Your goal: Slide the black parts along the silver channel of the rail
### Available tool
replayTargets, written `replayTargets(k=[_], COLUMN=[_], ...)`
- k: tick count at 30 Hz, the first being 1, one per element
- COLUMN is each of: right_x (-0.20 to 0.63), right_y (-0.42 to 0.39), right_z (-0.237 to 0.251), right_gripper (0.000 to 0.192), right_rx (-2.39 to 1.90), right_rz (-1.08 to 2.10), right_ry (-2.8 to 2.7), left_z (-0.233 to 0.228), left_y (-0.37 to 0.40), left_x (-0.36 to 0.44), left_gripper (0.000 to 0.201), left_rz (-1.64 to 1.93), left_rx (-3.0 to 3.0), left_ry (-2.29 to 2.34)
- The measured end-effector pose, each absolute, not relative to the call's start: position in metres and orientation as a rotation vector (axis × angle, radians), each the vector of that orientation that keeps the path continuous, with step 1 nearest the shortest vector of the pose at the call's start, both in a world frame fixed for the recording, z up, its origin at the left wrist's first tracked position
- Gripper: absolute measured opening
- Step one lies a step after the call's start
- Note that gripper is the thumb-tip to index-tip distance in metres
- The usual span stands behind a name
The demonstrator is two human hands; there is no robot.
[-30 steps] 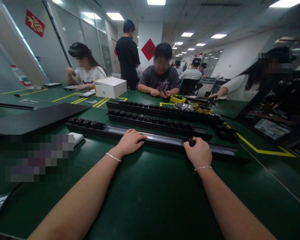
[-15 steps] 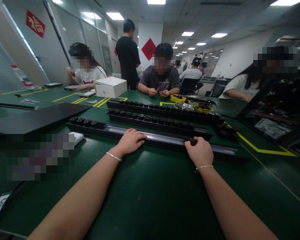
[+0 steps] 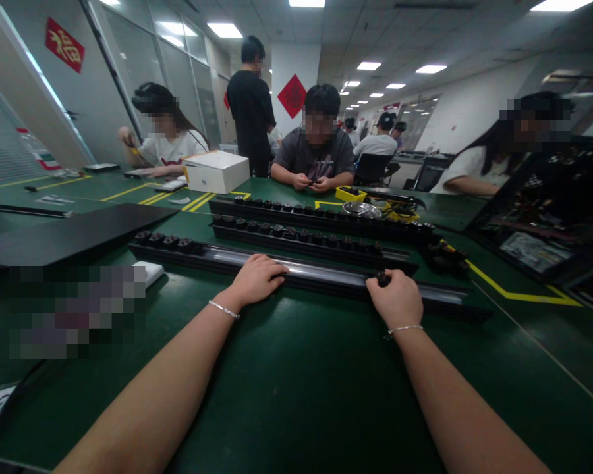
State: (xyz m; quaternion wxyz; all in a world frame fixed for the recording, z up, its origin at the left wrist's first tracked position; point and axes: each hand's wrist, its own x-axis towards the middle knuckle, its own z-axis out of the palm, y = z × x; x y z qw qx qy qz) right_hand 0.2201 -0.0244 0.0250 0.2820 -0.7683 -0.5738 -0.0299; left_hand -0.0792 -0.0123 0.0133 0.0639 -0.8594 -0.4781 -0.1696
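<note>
A long black channel-shaped rail [image 3: 321, 271] with a shiny inner floor lies across the table in front of me. Several small black socket-like modules [image 3: 170, 241] sit in a row at its left end. My left hand [image 3: 257, 280] grips the middle of this rail, fingers over the top and thumb at the near side. Farther right, my right hand [image 3: 398, 299] is closed around a single black module [image 3: 383, 279] in the channel. The fingers partly hide that piece, so whether it is fully seated cannot be told.
Two more rails, a nearer one [image 3: 296, 237] and a farther one [image 3: 321, 214], hold rows of modules. Loose black parts [image 3: 447, 258] lie to the right. A white box [image 3: 217, 172], a yellow bin [image 3: 350, 194] and a dark panel [image 3: 84, 230] are around. Co-workers sit across and at right.
My hands keep nearly the same places on the rail and the module. The view has shifted slightly. The person opposite has moved their hands a little.
</note>
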Motion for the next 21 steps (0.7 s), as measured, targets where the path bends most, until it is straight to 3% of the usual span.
replayTargets(k=[21], right_x=[0.2246], right_y=[-0.0236], right_z=[0.0265], right_gripper=[0.042], right_rx=[-2.116], right_rz=[-0.091], right_ry=[-1.523], left_z=[0.0129], left_y=[-0.0116], left_x=[-0.0795], left_gripper=[0.025], left_rz=[-0.515], left_rx=[-2.597], left_ry=[-1.427])
